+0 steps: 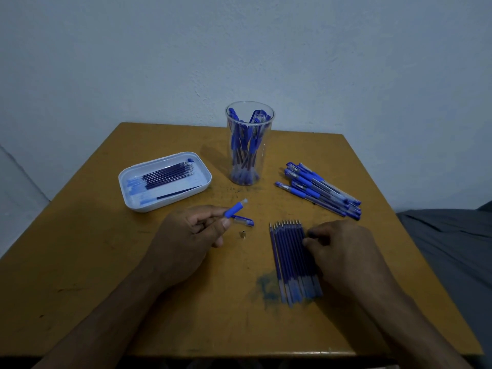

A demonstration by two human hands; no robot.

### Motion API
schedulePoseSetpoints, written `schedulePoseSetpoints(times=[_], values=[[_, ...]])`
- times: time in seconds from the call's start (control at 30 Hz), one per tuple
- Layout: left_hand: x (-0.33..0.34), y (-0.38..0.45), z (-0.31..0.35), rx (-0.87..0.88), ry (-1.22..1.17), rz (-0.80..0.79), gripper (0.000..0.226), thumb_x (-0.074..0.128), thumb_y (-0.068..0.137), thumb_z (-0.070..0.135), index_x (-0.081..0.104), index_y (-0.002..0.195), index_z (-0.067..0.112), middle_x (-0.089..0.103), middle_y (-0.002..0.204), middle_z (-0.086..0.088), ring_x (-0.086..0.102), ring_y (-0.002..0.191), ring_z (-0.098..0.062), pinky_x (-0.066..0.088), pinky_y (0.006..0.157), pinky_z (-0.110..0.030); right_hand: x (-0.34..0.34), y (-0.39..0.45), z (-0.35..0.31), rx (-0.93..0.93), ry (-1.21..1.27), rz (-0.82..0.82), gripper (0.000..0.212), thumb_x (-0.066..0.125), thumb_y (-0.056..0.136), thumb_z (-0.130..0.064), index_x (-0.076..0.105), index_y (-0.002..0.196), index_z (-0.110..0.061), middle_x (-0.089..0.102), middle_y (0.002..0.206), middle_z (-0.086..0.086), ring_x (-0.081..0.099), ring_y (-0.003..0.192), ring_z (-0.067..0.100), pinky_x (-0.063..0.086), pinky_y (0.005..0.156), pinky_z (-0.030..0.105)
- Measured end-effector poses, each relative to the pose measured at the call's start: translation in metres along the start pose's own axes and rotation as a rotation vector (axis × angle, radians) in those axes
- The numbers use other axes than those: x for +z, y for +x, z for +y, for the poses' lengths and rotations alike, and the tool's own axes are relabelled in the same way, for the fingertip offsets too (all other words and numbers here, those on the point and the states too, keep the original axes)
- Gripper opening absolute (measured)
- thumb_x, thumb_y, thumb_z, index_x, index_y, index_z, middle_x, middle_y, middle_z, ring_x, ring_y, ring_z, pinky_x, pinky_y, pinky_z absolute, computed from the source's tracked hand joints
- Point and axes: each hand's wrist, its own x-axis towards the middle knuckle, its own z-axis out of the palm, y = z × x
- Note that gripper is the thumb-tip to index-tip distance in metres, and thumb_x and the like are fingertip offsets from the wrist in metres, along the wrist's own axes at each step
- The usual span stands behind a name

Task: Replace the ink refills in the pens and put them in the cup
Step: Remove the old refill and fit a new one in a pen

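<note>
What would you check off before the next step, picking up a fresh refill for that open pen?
1. Pen barrel held in left hand, open end up: ok.
2. Barrel emptied of its old refill: cannot tell.
3. Right hand fingers touching the row of fresh refills: ok.
4. Only one refill singled out: cannot tell.
5. Small metal tip and pen cap on the table nearby: ok.
6. Cup upright with pens inside: ok.

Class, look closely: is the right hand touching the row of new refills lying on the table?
Touching. The head view shows the right hand with fingertips resting on the refills at the row's right edge.
</note>
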Motion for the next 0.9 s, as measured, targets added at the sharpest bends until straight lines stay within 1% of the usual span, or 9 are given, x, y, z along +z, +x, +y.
schedulePoseSetpoints(times=[0.07, 0.17, 0.27, 0.47, 0.57, 0.6, 0.7, 0.8, 0.9], values=[[0.000, 0.000, 0.000, 0.010, 0.005, 0.004, 0.017, 0.062, 0.095, 0.029, 0.067, 0.106, 0.041, 0.071, 0.072, 0.000, 0.055, 0.052, 0.000, 0.044, 0.052, -0.014, 0.000, 0.000, 0.001, -0.001, -0.003, 0.004, 0.025, 0.057, 0.101, -0.032, 0.072, 0.118, -0.021, 0.067, 0.103, -0.009, 0.059, 0.081, 0.003, 0.045, 0.061, 0.012], [0.001, 0.000, -0.001, 0.020, 0.019, 0.010, 0.019, 0.062, 0.095, 0.028, 0.068, 0.111, 0.037, 0.071, 0.072, 0.001, 0.056, 0.052, 0.000, 0.045, 0.053, -0.014, 0.000, -0.001, 0.000, -0.015, -0.012, 0.007, 0.025, 0.057, 0.101, -0.031, 0.073, 0.117, -0.021, 0.070, 0.109, -0.006, 0.059, 0.086, 0.004, 0.048, 0.066, 0.014], [0.000, 0.000, -0.001, 0.010, 0.006, 0.014, 0.018, 0.063, 0.095, 0.027, 0.068, 0.111, 0.035, 0.071, 0.073, 0.000, 0.056, 0.052, 0.001, 0.045, 0.053, -0.014, 0.000, -0.001, 0.001, -0.016, -0.012, 0.007, 0.024, 0.058, 0.101, -0.032, 0.074, 0.115, -0.020, 0.070, 0.106, -0.007, 0.060, 0.085, 0.005, 0.053, 0.069, 0.019], [0.001, 0.000, 0.000, -0.013, -0.054, 0.029, 0.015, 0.061, 0.097, 0.024, 0.069, 0.107, 0.031, 0.070, 0.072, -0.003, 0.053, 0.050, -0.003, 0.044, 0.051, -0.019, 0.000, 0.000, 0.001, 0.002, 0.001, -0.002, 0.020, 0.060, 0.100, -0.033, 0.075, 0.106, -0.023, 0.070, 0.096, -0.009, 0.060, 0.071, 0.002, 0.048, 0.058, 0.015], [-0.005, 0.001, 0.000, -0.025, -0.096, 0.064, 0.014, 0.057, 0.100, 0.023, 0.069, 0.106, 0.026, 0.070, 0.074, -0.005, 0.053, 0.050, -0.011, 0.045, 0.050, -0.021, -0.002, -0.002, -0.008, 0.001, -0.049, 0.021, 0.027, 0.059, 0.099, -0.037, 0.072, 0.118, -0.022, 0.072, 0.106, -0.004, 0.055, 0.077, 0.003, 0.046, 0.062, 0.015], [-0.009, 0.001, 0.001, -0.017, -0.103, 0.082, 0.015, 0.055, 0.101, 0.023, 0.069, 0.105, 0.025, 0.070, 0.074, -0.005, 0.054, 0.051, -0.013, 0.046, 0.051, -0.021, -0.003, -0.003, -0.013, -0.012, -0.073, 0.040, 0.030, 0.059, 0.099, -0.039, 0.070, 0.122, -0.022, 0.071, 0.108, -0.004, 0.055, 0.081, 0.005, 0.047, 0.065, 0.017], [-0.024, 0.005, 0.001, -0.003, -0.140, 0.180, 0.017, 0.051, 0.104, 0.020, 0.068, 0.103, 0.020, 0.070, 0.075, -0.006, 0.055, 0.052, -0.018, 0.047, 0.051, -0.023, -0.005, -0.003, -0.042, -0.101, -0.080, 0.059, 0.031, 0.059, 0.098, -0.043, 0.070, 0.122, -0.027, 0.068, 0.111, -0.008, 0.060, 0.095, 0.008, 0.050, 0.078, 0.023], [-0.045, 0.008, -0.006, -0.026, -0.161, 0.333, 0.018, 0.050, 0.105, 0.019, 0.067, 0.101, 0.017, 0.071, 0.073, -0.005, 0.053, 0.050, -0.019, 0.045, 0.049, -0.025, 0.002, 0.005, -0.085, -0.202, -0.039, -0.010, 0.027, 0.060, 0.098, -0.042, 0.071, 0.120, -0.030, 0.066, 0.105, -0.010, 0.058, 0.092, 0.006, 0.051, 0.079, 0.025], [-0.070, 0.008, -0.014, -0.043, -0.155, 0.448, 0.019, 0.049, 0.105, 0.018, 0.067, 0.101, 0.013, 0.070, 0.070, -0.004, 0.051, 0.047, -0.015, 0.043, 0.046, -0.024, 0.017, 0.025, -0.133, -0.310, -0.037, -0.042, 0.023, 0.061, 0.099, -0.036, 0.072, 0.117, -0.028, 0.071, 0.104, -0.008, 0.062, 0.092, 0.009, 0.056, 0.083, 0.032]])
